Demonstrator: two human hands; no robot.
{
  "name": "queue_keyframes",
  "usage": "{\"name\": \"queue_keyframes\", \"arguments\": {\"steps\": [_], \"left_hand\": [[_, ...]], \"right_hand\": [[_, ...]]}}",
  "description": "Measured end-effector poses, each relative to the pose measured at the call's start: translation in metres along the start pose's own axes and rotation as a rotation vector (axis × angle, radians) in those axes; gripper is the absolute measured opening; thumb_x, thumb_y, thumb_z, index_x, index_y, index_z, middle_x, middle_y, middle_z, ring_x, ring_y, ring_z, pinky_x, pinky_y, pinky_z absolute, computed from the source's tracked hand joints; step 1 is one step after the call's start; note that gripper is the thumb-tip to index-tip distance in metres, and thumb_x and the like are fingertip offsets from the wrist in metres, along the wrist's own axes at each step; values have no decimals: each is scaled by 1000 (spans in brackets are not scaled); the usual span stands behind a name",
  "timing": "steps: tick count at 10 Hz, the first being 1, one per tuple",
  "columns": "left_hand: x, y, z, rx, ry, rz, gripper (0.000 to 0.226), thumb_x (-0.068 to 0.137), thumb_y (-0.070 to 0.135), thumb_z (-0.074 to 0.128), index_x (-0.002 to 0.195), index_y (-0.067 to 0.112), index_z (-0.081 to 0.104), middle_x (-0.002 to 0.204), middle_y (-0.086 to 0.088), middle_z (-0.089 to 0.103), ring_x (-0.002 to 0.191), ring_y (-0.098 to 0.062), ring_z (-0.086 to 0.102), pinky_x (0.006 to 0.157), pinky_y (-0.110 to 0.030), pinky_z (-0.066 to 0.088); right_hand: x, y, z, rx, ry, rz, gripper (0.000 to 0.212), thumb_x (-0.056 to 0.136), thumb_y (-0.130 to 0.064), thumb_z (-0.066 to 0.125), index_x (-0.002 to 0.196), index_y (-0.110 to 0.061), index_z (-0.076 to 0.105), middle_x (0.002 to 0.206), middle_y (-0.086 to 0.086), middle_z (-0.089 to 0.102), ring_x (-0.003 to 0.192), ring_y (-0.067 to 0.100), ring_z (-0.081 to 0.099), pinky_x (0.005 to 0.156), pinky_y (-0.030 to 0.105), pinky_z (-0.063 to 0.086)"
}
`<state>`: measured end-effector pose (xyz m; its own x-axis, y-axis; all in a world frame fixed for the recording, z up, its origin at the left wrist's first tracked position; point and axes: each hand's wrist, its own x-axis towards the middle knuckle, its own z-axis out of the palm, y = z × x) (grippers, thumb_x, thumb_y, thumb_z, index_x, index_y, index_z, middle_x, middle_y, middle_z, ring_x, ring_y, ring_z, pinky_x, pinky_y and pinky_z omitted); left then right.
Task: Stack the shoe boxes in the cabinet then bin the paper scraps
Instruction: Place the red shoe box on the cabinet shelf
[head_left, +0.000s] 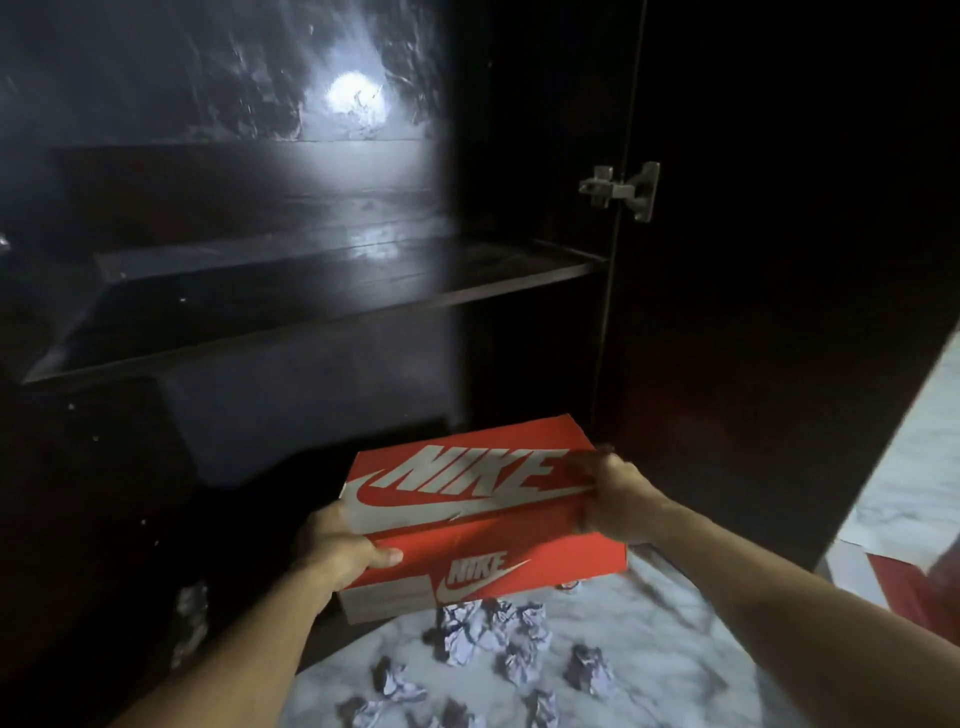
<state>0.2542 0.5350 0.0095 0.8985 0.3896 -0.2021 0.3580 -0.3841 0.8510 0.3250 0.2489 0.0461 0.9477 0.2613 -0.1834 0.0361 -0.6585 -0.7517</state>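
A marble floor (649, 660) holds paper scraps (493, 631) below the hands; a dark cabinet (519, 156) with a bare shelf (332, 291) stands beyond. The left hand (340, 545) and right hand (613, 499) grip an orange shoe box (467, 519) by its ends, lid closed.

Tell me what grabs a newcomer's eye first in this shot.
The orange shoe box with its large white logo stands out low in the middle, gripped at its ends by the left hand and the right hand before the dark open cabinet. A bright glare spot shines on the cabinet's back, upper left. Crumpled paper scraps litter the marble floor below the box.
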Motion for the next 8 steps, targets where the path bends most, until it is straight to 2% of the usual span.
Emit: {"name": "queue_keyframes", "arguments": {"steps": [1,2,3,4,5,6,7,8], "left_hand": [[29,-19,10,3,71,-10,53,61,-3,86,105,18,65,101,-4,70,101,-25,65,94,-48,51],[55,-36,19,34,96,-1,50,62,-3,85,100,21,63,93,0,69,96,-23,66,93,-48,52],[80,-50,28,66,137,-7,53,63,-3,85,107,17,63,96,-4,68,95,-25,65,91,-44,53],[102,-64,40,77,168,-1,57,64,-3,84,115,11,63,106,-11,68,100,-29,64,93,-47,52],[114,-70,52,158,203,49,57,68,8,85,120,10,62,118,-11,63,109,-30,61,93,-47,52],[125,-69,59,283,256,146,61,66,20,87,120,8,63,133,-11,51,119,-30,54,96,-44,49],[139,-67,62,359,222,232,57,67,26,86,116,6,66,135,-11,51,122,-31,53,100,-45,47],[155,-68,65,464,211,230,62,77,37,77,128,9,57,141,-11,46,129,-30,46,106,-46,43]], "right_hand": [[53,25,29,354,-5,18,33,98,-5,45,130,1,55,114,13,63,66,2,69,61,17,54],[98,50,46,81,18,-56,38,92,-18,53,126,0,58,118,15,63,95,25,68,87,41,57],[125,61,58,-166,13,-50,59,75,-22,71,132,-16,55,132,7,51,118,25,56,104,36,46],[144,72,70,-360,82,-95,65,75,-19,66,137,-30,49,135,1,43,125,27,49,105,36,44],[157,79,87,-587,325,-191,47,83,-15,54,127,-29,59,130,1,55,121,30,49,96,42,46],[160,69,110,-738,469,-346,31,73,-14,59,101,-16,72,100,7,69,95,32,62,74,40,51],[169,63,134,-726,386,-391,42,83,-21,59,123,-9,62,124,14,62,117,35,56,86,44,54],[183,60,143,-720,210,-224,68,97,-26,47,152,-4,14,160,18,15,149,35,8,116,49,24]]}}
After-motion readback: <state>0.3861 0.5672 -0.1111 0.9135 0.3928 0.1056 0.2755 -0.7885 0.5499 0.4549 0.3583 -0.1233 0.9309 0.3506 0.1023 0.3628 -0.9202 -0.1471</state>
